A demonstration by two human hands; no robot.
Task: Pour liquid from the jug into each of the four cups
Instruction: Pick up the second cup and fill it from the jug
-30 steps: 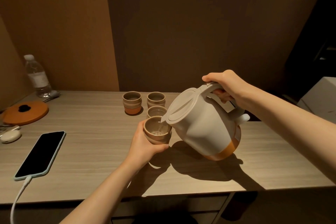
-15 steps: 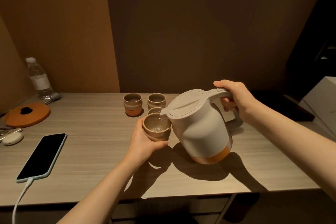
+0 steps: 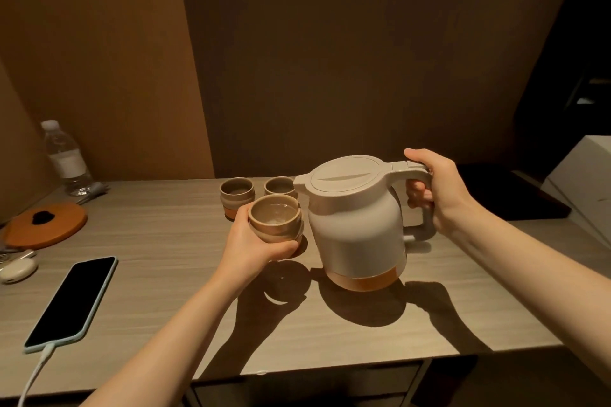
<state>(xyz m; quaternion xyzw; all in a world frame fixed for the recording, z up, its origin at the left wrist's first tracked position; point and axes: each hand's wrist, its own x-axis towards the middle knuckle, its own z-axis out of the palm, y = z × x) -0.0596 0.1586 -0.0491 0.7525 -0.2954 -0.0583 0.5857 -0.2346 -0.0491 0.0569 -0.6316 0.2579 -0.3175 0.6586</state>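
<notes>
Grip: our left hand grips one cup; right hand grips the jug handle.
Jug: upright, beige, orange base.
Hidden: fourth cup.

Left of the left hand bare table runs to the phone. Just beyond it two cups block the way; the jug stands close on its right. Near table edge lies open

Beige jug, orange base, upright, lid shut. Held cup at its 9 o'clock (liquid inside); two cups at 11.
</notes>
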